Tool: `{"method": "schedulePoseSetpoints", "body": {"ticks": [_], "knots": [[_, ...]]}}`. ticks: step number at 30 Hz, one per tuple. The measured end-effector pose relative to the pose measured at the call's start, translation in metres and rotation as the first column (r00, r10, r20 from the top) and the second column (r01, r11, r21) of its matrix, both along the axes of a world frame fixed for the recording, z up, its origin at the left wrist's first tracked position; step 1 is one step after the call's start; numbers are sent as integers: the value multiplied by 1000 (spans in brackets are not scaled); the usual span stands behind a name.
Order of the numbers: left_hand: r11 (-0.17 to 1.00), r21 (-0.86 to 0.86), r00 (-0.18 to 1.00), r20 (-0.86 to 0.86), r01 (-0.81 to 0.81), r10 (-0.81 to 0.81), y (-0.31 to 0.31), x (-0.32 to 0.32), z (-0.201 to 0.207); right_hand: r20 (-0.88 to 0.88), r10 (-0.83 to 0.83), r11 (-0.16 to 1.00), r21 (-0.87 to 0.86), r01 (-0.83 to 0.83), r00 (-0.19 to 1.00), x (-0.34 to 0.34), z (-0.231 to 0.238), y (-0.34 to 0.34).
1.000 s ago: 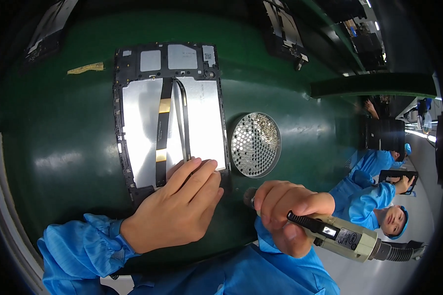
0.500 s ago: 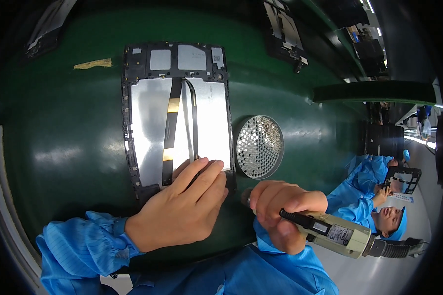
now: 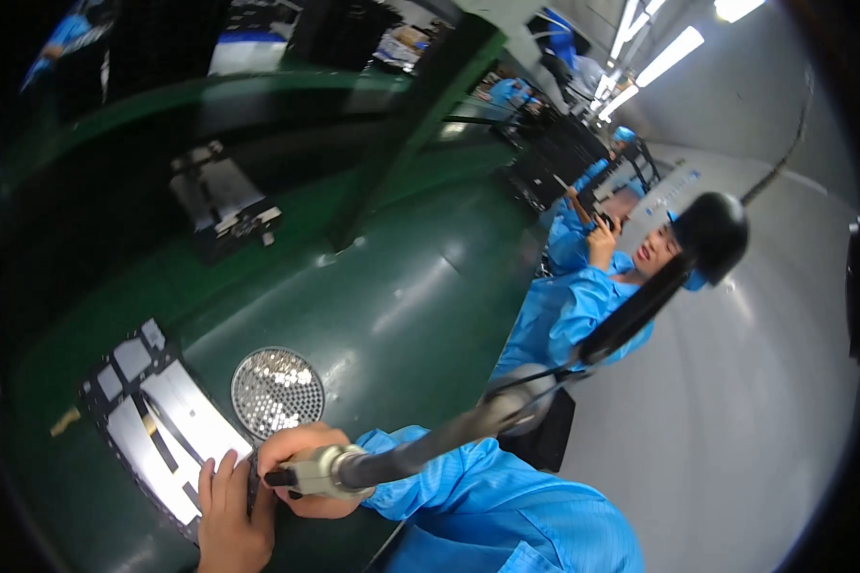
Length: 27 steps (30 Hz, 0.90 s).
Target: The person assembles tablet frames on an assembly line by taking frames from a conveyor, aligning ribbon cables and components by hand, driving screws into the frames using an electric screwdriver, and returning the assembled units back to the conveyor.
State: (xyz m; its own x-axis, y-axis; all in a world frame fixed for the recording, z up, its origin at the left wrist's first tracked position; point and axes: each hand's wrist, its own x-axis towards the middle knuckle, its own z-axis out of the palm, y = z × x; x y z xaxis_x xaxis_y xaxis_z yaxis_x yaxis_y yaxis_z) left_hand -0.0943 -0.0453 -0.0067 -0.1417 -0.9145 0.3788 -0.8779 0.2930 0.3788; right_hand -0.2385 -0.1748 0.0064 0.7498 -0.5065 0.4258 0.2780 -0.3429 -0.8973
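An opened tablet body (image 3: 177,430) lies on the green bench, lower left, with silver panels and dark and gold strips inside its black frame. My left hand (image 3: 234,520) rests fingers outstretched on its near end. Beside that same end, my right hand (image 3: 301,441) is wrapped round a pale electric screwdriver (image 3: 323,472) with a black lever. The screwdriver's tip is hidden behind my hand, so contact with the tablet body cannot be made out. Just beyond my right hand sits a round perforated dish (image 3: 277,425) of small shiny screws.
A thick dark cable (image 3: 631,325) runs from the screwdriver toward the upper right. Another tablet body (image 3: 222,196) lies farther back near a green post (image 3: 416,124). At the right, a co-worker (image 3: 569,320) in blue handles a dark device. A yellowish strip (image 3: 65,420) lies far left.
My view has swung to the right and up, so the tablet body and dish appear lower left. My right hand with the screwdriver now is closer to the tablet body's near end.
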Motion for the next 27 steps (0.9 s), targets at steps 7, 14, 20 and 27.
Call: {"method": "schedulePoseSetpoints", "body": {"ticks": [7, 14, 20, 27], "knots": [[997, -71, 1000, 5, 7, -7, -3, -7, 10, 61, -1, 997, 72, -3, 998, 0, 5, 2], [997, 64, 996, 64, 51, -55, 0, 2, 31, 33, 70, 927, 368, -78, 997, -8, 28, -8], [996, 88, 995, 89, 25, -33, 0, 1, 29, -16, -47, 987, 154, 49, 999, -14, 52, -47], [998, 55, 989, 149, -22, 14, -10, -14, 29, -56, -170, 932, 314, 179, 984, -31, 55, -78]]}}
